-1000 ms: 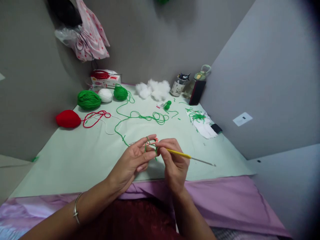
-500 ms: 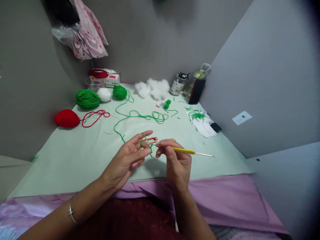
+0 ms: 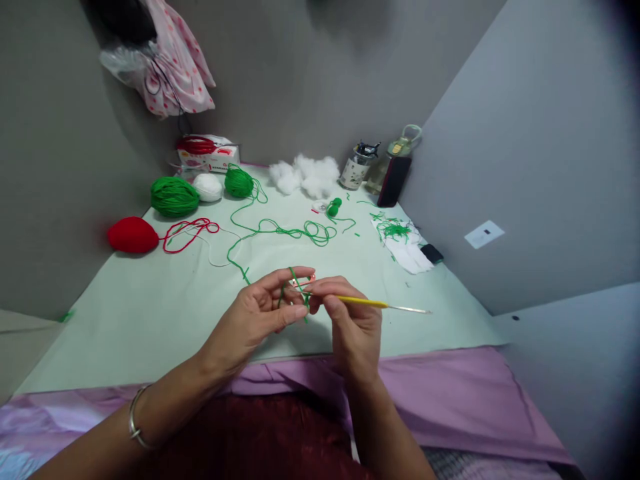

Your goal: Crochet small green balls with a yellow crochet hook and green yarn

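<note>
Green yarn (image 3: 307, 305) is pinched between the thumb and fingers of my left hand (image 3: 267, 308), and a strand loops over the raised index finger. My right hand (image 3: 353, 327) grips a yellow-handled crochet hook (image 3: 363, 302); its left tip meets the yarn by my left fingertips, and its other metal end points right. Just behind my fingers lies a small red-orange item (image 3: 311, 277), partly hidden. The green strand runs back across the table to a green yarn ball (image 3: 239, 181).
Back left are a large green ball (image 3: 175, 197), a white ball (image 3: 208, 188) and a red ball (image 3: 133, 235). White stuffing (image 3: 313, 177), a pen holder (image 3: 355, 169), a phone (image 3: 395, 181) and a bottle stand at the back. Green scraps (image 3: 395, 231) lie on white paper at right.
My left hand has moved slightly right, its index finger now closer to my right hand. The hook's handle has shifted a little left, and the red-orange item is more covered.
</note>
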`<act>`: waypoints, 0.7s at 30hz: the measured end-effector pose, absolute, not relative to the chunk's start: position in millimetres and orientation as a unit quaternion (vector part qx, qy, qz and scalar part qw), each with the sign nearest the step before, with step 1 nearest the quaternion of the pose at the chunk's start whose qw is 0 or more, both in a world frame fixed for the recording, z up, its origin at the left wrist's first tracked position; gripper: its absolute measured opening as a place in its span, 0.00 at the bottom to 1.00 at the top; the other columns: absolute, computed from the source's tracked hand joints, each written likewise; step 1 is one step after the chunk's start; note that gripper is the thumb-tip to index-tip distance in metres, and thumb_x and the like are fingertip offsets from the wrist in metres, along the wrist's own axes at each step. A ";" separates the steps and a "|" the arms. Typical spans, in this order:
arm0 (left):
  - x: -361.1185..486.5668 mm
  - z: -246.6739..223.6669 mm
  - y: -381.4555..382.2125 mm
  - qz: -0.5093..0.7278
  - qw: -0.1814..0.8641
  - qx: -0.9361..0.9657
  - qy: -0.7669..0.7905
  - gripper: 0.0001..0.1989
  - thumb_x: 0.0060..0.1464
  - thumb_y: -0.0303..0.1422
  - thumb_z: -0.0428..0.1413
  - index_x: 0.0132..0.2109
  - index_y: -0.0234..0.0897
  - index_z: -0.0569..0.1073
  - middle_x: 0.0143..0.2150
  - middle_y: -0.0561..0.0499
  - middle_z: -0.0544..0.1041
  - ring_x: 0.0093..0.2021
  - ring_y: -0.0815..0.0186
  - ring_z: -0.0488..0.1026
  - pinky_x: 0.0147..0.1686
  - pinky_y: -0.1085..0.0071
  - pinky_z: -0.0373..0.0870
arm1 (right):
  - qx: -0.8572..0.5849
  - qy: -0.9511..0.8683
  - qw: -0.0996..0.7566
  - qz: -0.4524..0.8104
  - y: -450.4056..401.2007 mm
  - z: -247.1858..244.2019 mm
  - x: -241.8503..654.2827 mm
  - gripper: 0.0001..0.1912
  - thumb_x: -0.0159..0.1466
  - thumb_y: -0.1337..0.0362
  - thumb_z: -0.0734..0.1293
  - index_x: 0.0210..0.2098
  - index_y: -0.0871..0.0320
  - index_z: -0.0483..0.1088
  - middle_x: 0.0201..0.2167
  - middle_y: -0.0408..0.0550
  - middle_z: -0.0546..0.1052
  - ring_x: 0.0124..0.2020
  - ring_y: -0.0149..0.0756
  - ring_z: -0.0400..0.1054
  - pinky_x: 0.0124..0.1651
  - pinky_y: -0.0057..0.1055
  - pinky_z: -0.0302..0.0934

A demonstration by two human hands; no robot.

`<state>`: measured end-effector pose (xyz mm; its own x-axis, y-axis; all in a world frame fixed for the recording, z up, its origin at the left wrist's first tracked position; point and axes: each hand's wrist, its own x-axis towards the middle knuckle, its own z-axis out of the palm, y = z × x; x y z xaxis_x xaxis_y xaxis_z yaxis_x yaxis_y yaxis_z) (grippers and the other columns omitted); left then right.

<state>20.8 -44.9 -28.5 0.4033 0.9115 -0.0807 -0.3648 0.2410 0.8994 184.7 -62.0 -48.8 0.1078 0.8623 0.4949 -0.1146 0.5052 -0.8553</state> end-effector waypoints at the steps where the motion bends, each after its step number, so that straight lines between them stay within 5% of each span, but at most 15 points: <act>1: 20.0 -29.1 -44.4 0.443 0.715 0.433 0.326 0.20 0.54 0.31 0.71 0.54 0.47 0.85 0.33 0.54 0.72 0.30 0.73 0.63 0.29 0.79 0.61 | -0.332 -0.545 0.668 0.382 -61.5 -49.6 185.9 0.08 0.71 0.62 0.69 0.41 0.52 0.82 0.38 0.47 0.83 0.33 0.33 0.75 0.36 0.32 0.71; 8: 15.0 -23.2 -42.8 0.454 0.702 0.435 0.334 0.16 0.55 0.33 0.69 0.52 0.44 0.86 0.34 0.53 0.72 0.31 0.70 0.62 0.29 0.75 0.61 | -0.346 -0.556 0.655 0.377 -66.0 -46.9 195.6 0.11 0.75 0.63 0.64 0.42 0.54 0.78 0.37 0.47 0.82 0.30 0.32 0.76 0.37 0.34 0.73; 16: 21.6 -24.0 -45.2 0.453 0.733 0.384 0.332 0.28 0.51 0.33 0.72 0.60 0.42 0.80 0.31 0.55 0.72 0.25 0.74 0.58 0.25 0.77 0.57 | -0.379 -0.772 0.509 -0.045 -79.9 -50.5 189.2 0.19 0.70 0.74 0.67 0.57 0.52 0.76 0.46 0.54 0.82 0.47 0.41 0.78 0.45 0.36 0.75; 18: 21.8 -23.9 -45.0 0.423 0.780 0.343 0.309 0.27 0.51 0.34 0.72 0.58 0.38 0.80 0.29 0.57 0.70 0.22 0.78 0.51 0.21 0.78 0.51 | -0.387 -0.751 0.534 -0.031 -79.2 -52.0 187.7 0.19 0.70 0.73 0.67 0.57 0.50 0.77 0.47 0.53 0.81 0.47 0.41 0.78 0.45 0.37 0.75; 21: 20.8 -22.6 -43.8 0.406 0.811 0.309 0.287 0.21 0.52 0.32 0.72 0.53 0.35 0.82 0.27 0.58 0.67 0.20 0.81 0.45 0.19 0.79 0.46 | -0.390 -0.649 0.636 0.152 -74.6 -50.0 186.7 0.13 0.73 0.70 0.64 0.48 0.50 0.79 0.38 0.48 0.80 0.36 0.36 0.76 0.39 0.36 0.73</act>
